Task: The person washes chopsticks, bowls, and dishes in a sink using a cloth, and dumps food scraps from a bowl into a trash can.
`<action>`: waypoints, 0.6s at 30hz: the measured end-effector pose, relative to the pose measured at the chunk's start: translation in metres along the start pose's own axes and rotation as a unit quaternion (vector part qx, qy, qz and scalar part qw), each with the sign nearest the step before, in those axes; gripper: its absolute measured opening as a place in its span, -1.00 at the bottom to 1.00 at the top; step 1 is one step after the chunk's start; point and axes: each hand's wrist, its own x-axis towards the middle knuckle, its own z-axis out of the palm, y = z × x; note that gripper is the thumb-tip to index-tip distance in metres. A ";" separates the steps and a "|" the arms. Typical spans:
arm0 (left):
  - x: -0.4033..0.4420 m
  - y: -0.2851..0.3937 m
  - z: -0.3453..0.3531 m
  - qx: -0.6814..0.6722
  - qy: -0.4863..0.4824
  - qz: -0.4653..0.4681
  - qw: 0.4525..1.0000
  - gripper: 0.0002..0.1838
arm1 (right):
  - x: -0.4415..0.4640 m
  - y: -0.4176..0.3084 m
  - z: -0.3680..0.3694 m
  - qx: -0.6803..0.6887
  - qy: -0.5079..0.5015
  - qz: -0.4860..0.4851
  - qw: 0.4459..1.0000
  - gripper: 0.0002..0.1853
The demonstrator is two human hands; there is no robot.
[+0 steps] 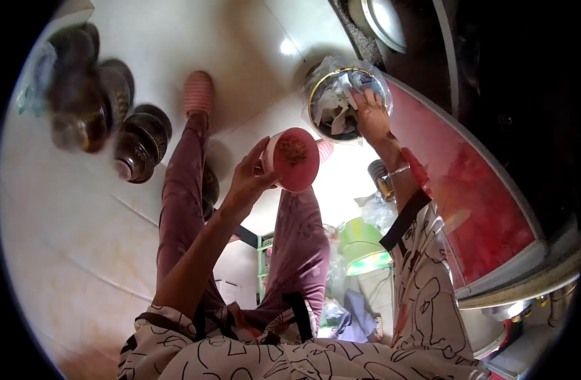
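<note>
My left hand (pixel 249 177) is closed around a pink bowl (pixel 306 168), tilted so its inside shows. A small clump of brownish scraps (pixel 293 152) lies in the bowl. My right hand (pixel 371 117) reaches over the rim of a round waste bin (pixel 312 95) lined with a clear plastic bag. Its fingers extend over crumpled paper waste (pixel 335 104) inside the bin, slightly apart, and I make out nothing held in them. The bowl is below and left of the bin in view, apart from it.
Dark brown pots or jars (pixel 141 142) stand on the pale tiled floor (pixel 259 50) at left. A red-fronted cabinet (pixel 455 183) runs along the right. A green container (pixel 361 240) and plastic bags sit near my legs. A pink striped slipper (pixel 198 93) is on my foot.
</note>
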 end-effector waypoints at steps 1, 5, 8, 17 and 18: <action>0.003 -0.002 0.000 0.005 0.002 -0.002 1.000 -0.24 | 0.006 0.000 0.005 0.003 0.000 0.003 1.000 -0.44; 0.017 -0.016 -0.001 0.020 -0.007 0.027 0.999 -0.24 | 0.022 0.008 0.026 -0.046 -0.028 -0.026 0.998 -0.41; 0.021 -0.017 0.004 -0.001 -0.006 0.019 1.000 -0.23 | 0.025 0.029 0.047 -0.046 -0.007 -0.045 0.998 -0.58; 0.038 -0.014 0.021 -0.004 -0.030 0.030 0.999 -0.24 | -0.017 0.056 0.037 0.425 0.037 0.214 0.879 -0.74; 0.038 -0.009 0.025 -0.003 -0.030 0.028 0.999 -0.25 | -0.020 0.053 0.033 0.482 0.052 0.216 0.848 -0.75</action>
